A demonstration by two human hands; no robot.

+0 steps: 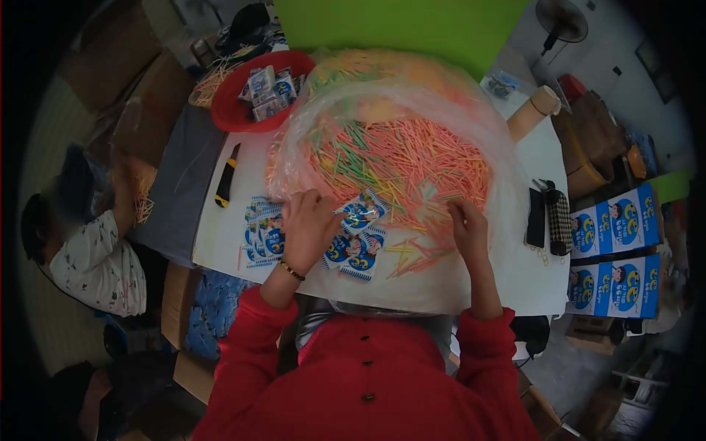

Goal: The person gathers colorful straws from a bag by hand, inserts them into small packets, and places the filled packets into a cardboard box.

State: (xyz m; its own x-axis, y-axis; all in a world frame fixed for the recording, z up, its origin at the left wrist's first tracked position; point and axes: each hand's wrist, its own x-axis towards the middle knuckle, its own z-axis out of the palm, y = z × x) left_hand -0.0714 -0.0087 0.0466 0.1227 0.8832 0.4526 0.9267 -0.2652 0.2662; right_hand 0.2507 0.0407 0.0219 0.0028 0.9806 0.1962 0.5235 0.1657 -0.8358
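Blue and white printed packets [356, 252] lie on the white table [239, 165] near its front edge. Over them is my left hand [312, 224], fingers bent; one packet shows just right of its fingertips, and whether it is gripped cannot be made out. Pink, yellow and green sticks [412, 158] fill a large clear plastic bag [294, 121] that lies open. My right hand [468, 220] is at the bag's near right part, its thumb and fingers pinched together at the sticks; what they hold is too small to tell. Several loose sticks [415, 259] rest between my hands.
A red bowl [220, 103] of small packets stands at the back left, with a yellow and black cutter [227, 176] below it. At right are a roll [533, 114], a phone [535, 218], a checkered case [559, 220] and printed boxes [618, 287]. Another person [103, 257] sits at far left.
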